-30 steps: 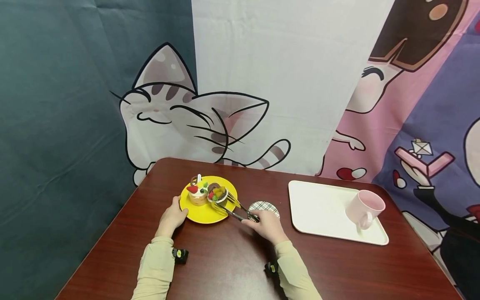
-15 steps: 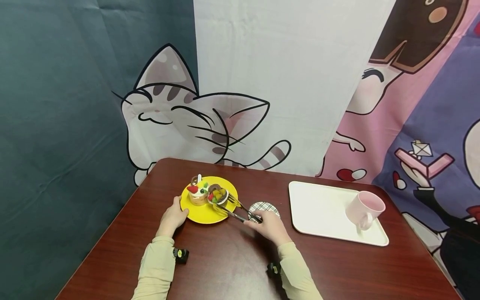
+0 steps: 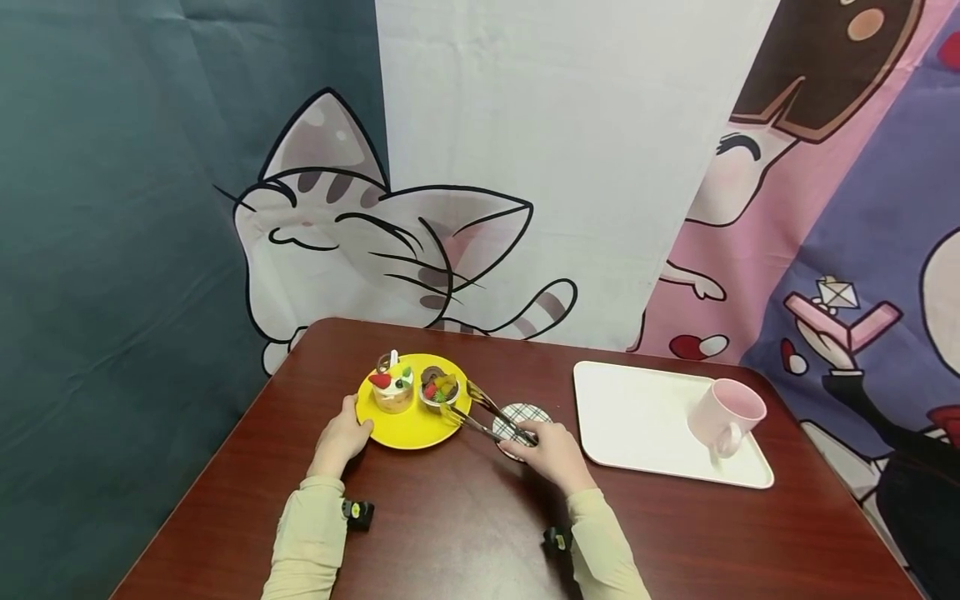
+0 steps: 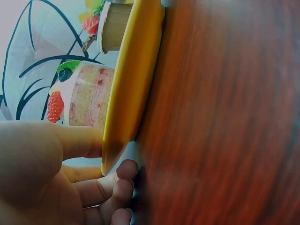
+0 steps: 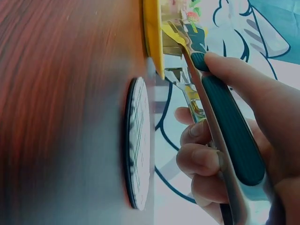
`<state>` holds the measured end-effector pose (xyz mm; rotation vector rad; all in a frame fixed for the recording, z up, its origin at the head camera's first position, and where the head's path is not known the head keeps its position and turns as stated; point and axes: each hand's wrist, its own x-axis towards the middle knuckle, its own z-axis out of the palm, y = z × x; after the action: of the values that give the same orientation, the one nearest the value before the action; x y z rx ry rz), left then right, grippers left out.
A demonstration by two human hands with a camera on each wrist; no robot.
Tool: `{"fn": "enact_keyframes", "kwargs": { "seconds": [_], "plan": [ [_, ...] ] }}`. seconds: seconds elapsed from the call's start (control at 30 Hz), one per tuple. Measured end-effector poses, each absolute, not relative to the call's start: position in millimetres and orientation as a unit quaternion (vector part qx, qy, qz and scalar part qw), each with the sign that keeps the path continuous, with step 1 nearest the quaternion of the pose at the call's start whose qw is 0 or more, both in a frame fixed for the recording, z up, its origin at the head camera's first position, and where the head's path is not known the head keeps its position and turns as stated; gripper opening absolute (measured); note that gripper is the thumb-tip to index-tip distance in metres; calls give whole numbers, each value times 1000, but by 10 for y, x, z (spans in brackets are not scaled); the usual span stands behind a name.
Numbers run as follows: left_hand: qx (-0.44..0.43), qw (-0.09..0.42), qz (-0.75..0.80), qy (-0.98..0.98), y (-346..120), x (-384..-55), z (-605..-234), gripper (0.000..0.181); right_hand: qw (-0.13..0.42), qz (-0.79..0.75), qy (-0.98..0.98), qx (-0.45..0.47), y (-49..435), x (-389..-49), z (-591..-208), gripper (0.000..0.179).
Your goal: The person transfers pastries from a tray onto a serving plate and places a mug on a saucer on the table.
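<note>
In the head view my left hand [image 3: 341, 435] holds the near-left rim of a yellow plate [image 3: 408, 435]. The left wrist view shows the thumb on the rim's upper side and fingers curled beneath. Two small desserts stand on this plate: a layered cup cake [image 3: 393, 397] with a strawberry on top and, to its right, a fruit-topped chocolate cup dessert [image 3: 438, 392]. My right hand [image 3: 561, 457] grips metal serving tongs [image 5: 232, 126] with dark handle pads. Their tips are spread at the plate's right side, apart from the fruit-topped dessert.
Beneath the tongs lies a round checked coaster [image 3: 534, 412]. To the right, a white tray [image 3: 637, 417] bears a pink mug [image 3: 729, 410] at its right end. All stand on a brown wooden table [image 3: 450, 533], with printed cloth hanging behind it.
The tongs have spread and drawn back to the right, off the fruit-topped dessert, which now stands on the plate. My right hand moved right with them; the left hand kept its hold.
</note>
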<state>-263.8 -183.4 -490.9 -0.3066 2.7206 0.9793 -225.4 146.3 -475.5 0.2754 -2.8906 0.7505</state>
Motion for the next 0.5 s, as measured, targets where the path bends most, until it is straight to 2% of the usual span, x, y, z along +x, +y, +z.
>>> {"fn": "enact_keyframes", "kwargs": {
  "seconds": [0.5],
  "plan": [
    [-104,115,334,930,-1831,-2615,-4885,61,91,281,-954,43,1811,-2170,-4702,46]
  ]
}}
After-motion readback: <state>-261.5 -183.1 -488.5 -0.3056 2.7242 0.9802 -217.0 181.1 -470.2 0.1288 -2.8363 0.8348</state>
